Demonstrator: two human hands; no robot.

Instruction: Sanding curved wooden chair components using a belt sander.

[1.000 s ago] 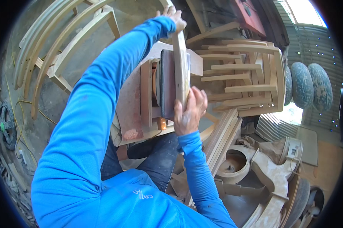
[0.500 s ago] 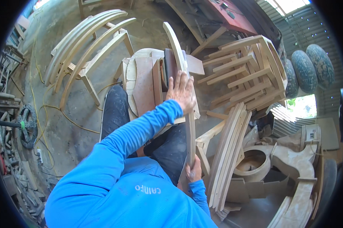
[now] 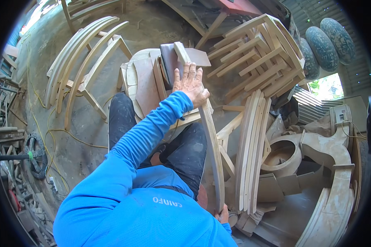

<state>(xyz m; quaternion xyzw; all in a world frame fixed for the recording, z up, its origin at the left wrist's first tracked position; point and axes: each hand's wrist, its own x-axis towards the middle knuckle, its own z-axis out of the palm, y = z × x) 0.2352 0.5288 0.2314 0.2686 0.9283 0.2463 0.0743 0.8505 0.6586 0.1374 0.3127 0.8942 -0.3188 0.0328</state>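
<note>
A long curved wooden slat (image 3: 212,142) slants from the wooden stand (image 3: 132,88) in front of me down to my right side. My left hand (image 3: 190,84) lies on the slat near its far end, pressing from above with fingers stretched out. My right hand (image 3: 223,215) grips the near end low at my right side, partly hidden by my body and the wood. The slat's far end lies against a brown, sheet-like pad (image 3: 168,61) on the stand. Whether the slat touches the pad along its length is hidden under my left hand.
Curved wooden slats (image 3: 248,152) lean together on my right, beside a round dusty housing and duct (image 3: 282,154). A stacked wooden frame (image 3: 259,57) stands at far right, a curved-rail frame (image 3: 90,70) at far left. A yellow cord (image 3: 76,138) crosses the floor.
The slat has slid back toward me, its far end now near the pad instead of well beyond it. My right hand has moved lower and backward with it. The view has shifted.
</note>
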